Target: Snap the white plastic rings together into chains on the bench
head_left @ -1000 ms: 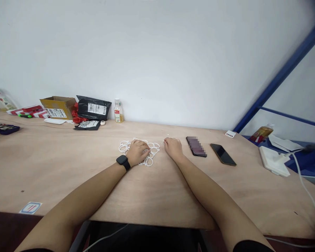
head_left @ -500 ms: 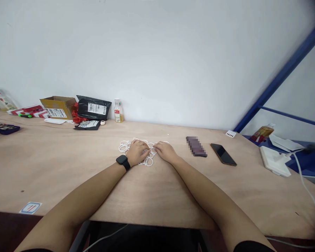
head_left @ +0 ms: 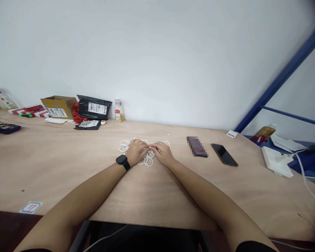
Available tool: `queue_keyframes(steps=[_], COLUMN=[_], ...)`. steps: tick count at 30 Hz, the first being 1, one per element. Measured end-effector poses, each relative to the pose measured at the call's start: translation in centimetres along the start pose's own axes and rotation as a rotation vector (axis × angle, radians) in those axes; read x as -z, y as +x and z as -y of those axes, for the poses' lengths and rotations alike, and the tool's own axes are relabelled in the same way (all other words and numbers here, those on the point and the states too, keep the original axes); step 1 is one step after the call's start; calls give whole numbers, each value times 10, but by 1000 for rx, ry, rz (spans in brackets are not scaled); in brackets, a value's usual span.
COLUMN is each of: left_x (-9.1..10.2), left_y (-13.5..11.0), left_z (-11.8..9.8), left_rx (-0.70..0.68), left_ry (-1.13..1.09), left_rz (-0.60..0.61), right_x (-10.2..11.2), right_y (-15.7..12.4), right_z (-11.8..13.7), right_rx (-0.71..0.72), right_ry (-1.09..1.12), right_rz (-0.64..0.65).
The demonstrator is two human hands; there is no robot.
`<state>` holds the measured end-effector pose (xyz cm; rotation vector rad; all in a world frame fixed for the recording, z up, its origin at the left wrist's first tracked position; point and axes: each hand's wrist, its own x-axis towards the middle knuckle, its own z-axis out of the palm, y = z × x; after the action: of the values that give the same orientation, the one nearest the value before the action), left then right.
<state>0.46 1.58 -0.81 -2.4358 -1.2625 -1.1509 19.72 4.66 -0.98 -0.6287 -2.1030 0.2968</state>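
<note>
Several thin white rings (head_left: 146, 162) lie in a loose cluster on the wooden table, partly covered by my hands. My left hand (head_left: 136, 151), with a black watch (head_left: 123, 161) at its wrist, is closed with fingertips pinched over the rings. Facing it, my right hand (head_left: 163, 153) pinches at the same spot, and the fingertips of both hands meet. Between them is a bit of white ring, mostly hidden by the fingers. One separate white ring (head_left: 167, 141) lies just behind my right hand.
To the right lie a pixelated dark item (head_left: 196, 146), a phone (head_left: 224, 154) and a white power strip (head_left: 275, 161) with a cable. Along the wall at left stand a small bottle (head_left: 118, 111), a black parcel bag (head_left: 84, 106) and an open cardboard box (head_left: 58, 111).
My right hand has shifted slightly left, its fingertips now meeting those of my left hand. The ring behind it shows more. My left hand has barely moved.
</note>
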Motion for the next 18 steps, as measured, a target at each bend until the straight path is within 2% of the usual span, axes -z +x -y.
queue_keyframes(steps=[6,13,18], left_x=[2,3,3], left_y=[1,1,1], left_z=[-1,-4,-4], left_rx=[-44,-103,-59], left_ry=[0,1,19], left_rz=[-14,-16,1], right_x=[3,2,1], right_y=[-1,-4,-4], right_z=[1,4,4], right_rx=[44,15,22], right_ry=[6,-8,-74], right_rz=[-12,30,29])
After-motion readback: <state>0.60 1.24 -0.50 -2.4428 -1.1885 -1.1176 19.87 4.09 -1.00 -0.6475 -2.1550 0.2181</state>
